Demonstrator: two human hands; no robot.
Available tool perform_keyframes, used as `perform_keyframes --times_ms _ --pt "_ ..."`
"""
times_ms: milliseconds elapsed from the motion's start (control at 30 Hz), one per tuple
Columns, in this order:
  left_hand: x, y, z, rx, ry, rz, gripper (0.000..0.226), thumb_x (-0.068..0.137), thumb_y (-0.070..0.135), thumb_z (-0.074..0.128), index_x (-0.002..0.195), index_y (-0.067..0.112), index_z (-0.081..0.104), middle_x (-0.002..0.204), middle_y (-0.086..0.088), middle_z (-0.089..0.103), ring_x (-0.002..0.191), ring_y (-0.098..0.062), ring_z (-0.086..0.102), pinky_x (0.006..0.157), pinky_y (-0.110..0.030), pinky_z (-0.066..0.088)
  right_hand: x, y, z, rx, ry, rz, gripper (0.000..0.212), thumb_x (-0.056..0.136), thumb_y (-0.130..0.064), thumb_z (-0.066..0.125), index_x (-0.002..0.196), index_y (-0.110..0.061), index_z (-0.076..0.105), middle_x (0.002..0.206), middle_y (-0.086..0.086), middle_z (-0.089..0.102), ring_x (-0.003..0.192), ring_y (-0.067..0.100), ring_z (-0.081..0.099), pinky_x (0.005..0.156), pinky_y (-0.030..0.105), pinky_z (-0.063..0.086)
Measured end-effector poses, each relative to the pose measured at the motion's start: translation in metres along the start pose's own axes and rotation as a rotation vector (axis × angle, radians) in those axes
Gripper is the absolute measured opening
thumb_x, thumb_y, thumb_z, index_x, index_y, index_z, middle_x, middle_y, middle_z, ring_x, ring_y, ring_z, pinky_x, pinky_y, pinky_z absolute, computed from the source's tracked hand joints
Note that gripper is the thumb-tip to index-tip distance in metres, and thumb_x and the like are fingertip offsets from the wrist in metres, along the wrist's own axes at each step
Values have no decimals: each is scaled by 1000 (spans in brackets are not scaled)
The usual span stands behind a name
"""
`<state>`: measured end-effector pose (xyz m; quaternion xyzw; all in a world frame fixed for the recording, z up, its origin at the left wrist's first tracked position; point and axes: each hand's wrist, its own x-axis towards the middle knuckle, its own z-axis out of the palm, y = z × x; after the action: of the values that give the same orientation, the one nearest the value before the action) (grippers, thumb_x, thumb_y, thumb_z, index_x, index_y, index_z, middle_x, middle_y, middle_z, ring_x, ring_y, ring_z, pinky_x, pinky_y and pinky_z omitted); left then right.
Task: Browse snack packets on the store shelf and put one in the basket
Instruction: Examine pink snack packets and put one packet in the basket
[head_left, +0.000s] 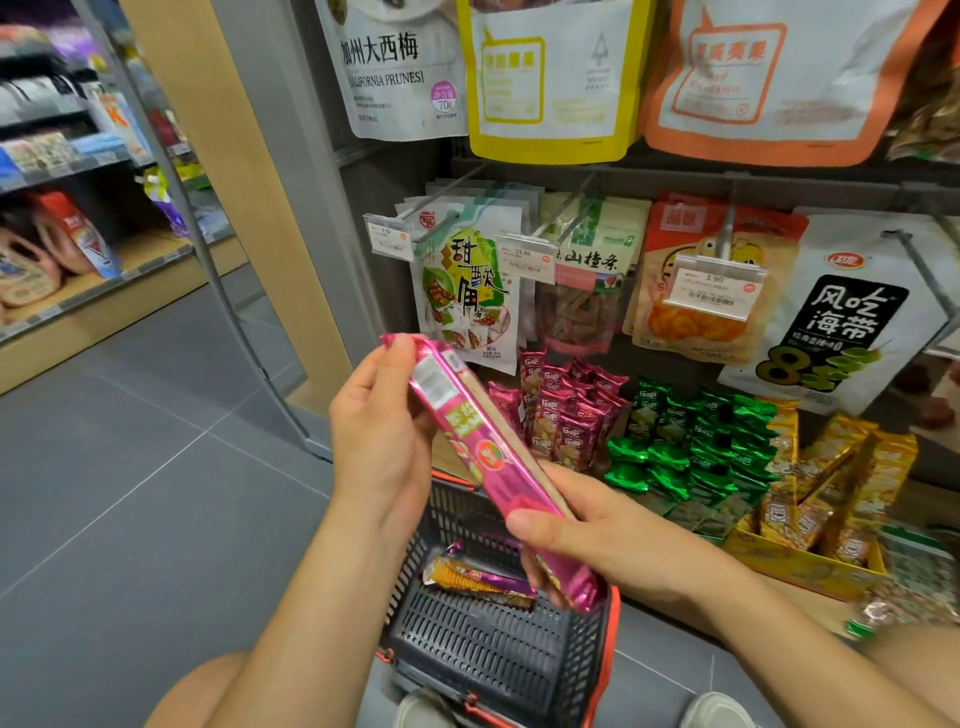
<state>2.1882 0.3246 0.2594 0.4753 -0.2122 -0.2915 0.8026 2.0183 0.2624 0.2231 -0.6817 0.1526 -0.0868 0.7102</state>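
Note:
A long pink snack packet (470, 431) is held slantwise in front of the shelf, above the basket. My left hand (382, 431) grips its upper end, thumb on the top edge. My right hand (587, 540) grips its lower end, thumb across the front. Below them a dark plastic basket (498, 654) with red handles stands on the floor, holding an orange and purple snack packet (475, 579). Behind the held packet, the low shelf carries more pink packets (566, 410).
Green packets (691, 452) and yellow packets (831, 488) fill boxes on the low shelf. Large pouches with price tags (717, 288) hang on hooks above. Grey tiled floor (130, 493) lies to the left, with another shelf unit (62, 249) beyond. My shoes flank the basket.

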Motion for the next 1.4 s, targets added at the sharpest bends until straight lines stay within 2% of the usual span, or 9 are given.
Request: perform_keyframes --times_ms 133,367,567,667,767,967,1200,1300,1400 --pt "5 4 -4 -122 -49 -40 23 77 27 68 95 14 65 79 1 64 69 -8 63 63 -23 54 1 -6 0 -6 84 -66 6 87 -43 62 86 -40 67 66 -13 65 58 1 59 57 14 46" --pt "-3 -7 6 -80 -170 -172 57 69 5 71 122 5 52 100 -9 66 88 -23 64 71 -31 58 -1 -6 0 212 240 -28 45 84 -63 54 64 -27 70 54 -3 63 40 5 56 40 12 41" --pt "-11 -19 7 38 -305 -261 61 65 8 76 122 6 54 95 -8 72 93 -28 70 77 -35 58 2 -2 -3 58 368 24 61 75 -79 49 66 -22 67 60 4 62 51 21 54 56 31 42" --pt "-13 -22 6 121 -310 -221 55 64 14 78 115 11 59 95 -6 74 95 -27 70 79 -35 58 3 -4 -3 -136 405 -31 46 78 -65 58 99 -26 68 90 -1 73 79 21 68 74 35 53" --pt "-12 -22 6 76 -261 -152 52 65 14 77 115 12 60 93 -4 75 89 -22 72 71 -31 58 2 -6 -6 -270 421 -73 28 82 -46 70 104 -31 62 76 -9 68 64 6 62 57 21 48" --pt "-6 -25 4 72 -183 -91 65 65 24 80 124 19 55 102 -6 75 92 -23 72 72 -33 59 3 -4 -7 54 290 -76 44 68 -23 79 111 -18 69 100 28 65 82 36 64 80 45 52" --pt "-20 -45 11 767 -119 135 117 51 67 78 149 35 21 135 10 46 111 -6 51 98 -34 47 6 -5 -11 301 307 -87 50 62 0 63 111 -5 68 82 12 55 65 11 47 57 21 38" --pt "-25 -43 9 998 -96 459 82 66 62 72 137 35 43 127 12 39 115 -10 40 97 -19 37 4 -10 -9 315 300 -62 51 67 3 56 117 -3 64 93 12 55 74 13 46 63 24 36" --pt "-27 -41 8 1066 -392 718 28 86 18 67 114 20 69 115 5 57 108 -13 52 95 -25 42 4 -12 -13 412 331 -19 52 78 9 46 128 -1 54 94 12 56 82 19 50 68 31 36"
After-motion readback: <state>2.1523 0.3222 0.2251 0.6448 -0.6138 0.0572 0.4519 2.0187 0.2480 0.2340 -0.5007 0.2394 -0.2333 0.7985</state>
